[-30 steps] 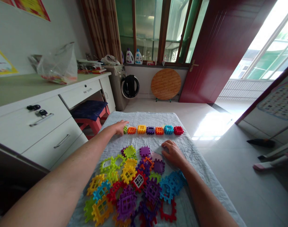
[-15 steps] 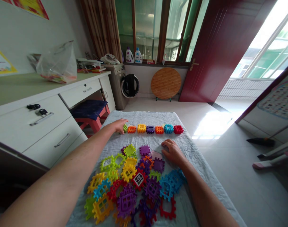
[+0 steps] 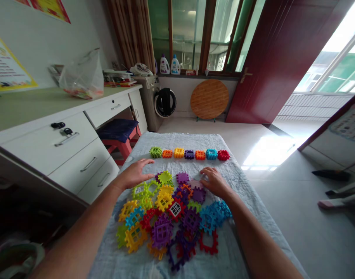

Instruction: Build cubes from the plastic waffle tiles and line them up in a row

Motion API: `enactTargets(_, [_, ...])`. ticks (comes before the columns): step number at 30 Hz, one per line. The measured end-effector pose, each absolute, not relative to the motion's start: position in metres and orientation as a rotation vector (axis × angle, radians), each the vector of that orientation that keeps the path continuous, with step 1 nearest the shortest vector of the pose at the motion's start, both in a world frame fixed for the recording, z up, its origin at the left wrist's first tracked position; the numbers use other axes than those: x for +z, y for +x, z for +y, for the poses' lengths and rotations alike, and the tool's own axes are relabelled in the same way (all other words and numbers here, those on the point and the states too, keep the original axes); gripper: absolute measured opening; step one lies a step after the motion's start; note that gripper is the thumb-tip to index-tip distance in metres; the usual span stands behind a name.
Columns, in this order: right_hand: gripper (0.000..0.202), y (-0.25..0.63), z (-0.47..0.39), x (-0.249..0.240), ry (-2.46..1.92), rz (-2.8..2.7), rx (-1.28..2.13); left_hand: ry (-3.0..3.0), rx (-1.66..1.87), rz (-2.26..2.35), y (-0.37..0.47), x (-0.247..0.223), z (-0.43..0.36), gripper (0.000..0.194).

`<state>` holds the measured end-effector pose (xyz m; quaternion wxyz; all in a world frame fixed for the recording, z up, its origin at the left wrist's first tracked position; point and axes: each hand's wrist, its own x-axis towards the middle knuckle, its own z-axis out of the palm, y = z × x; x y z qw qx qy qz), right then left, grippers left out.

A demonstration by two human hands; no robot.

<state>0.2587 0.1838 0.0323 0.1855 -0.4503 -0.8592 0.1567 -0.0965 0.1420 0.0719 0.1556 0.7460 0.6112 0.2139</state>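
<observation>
A row of block cubes crosses the cloth-covered table (image 3: 191, 139): a green cube (image 3: 156, 152) at the left end, then orange, yellow, dark purple, orange, blue, and a red cube (image 3: 223, 155) at the right end. Nearer to me lies a loose pile of flat interlocking pieces (image 3: 162, 201) in many colours. My left hand (image 3: 135, 173), fingers apart and holding nothing, hovers by the pile's upper left edge, below the green cube. At the pile's upper right, my right hand (image 3: 213, 180) rests near a purple square (image 3: 198, 195), fingers loosely curled and apart with nothing in them.
A white desk (image 3: 78, 104) with a plastic bag (image 3: 84, 77) stands on the left, a stool (image 3: 118, 131) beside it. Behind are a washing machine (image 3: 151, 100), a round wooden board (image 3: 209, 99) and a red door (image 3: 270, 62).
My left hand has let go of the green cube at the row's left end and moved back toward me. The view has shifted slightly left; my right hand stays about where it was.
</observation>
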Motion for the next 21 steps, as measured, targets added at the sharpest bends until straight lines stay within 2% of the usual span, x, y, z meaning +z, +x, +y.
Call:
enactTargets(9, [0.052, 0.21, 0.171, 0.041, -1.03, -2.503, 0.54, 1.588, 1.264, 1.905, -0.117, 0.012, 0.128, 0.044])
enactTargets(17, [0.05, 0.199, 0.174, 0.03, -1.113, -2.557, 0.572, 1.549, 1.298, 1.907, -0.12, 0.007, 0.121, 0.037])
enactTargets(21, [0.055, 0.203, 0.176, 0.03, -1.144, -2.46, 0.585, 1.525, 1.296, 1.911, -0.121, 0.007, 0.119, 0.036])
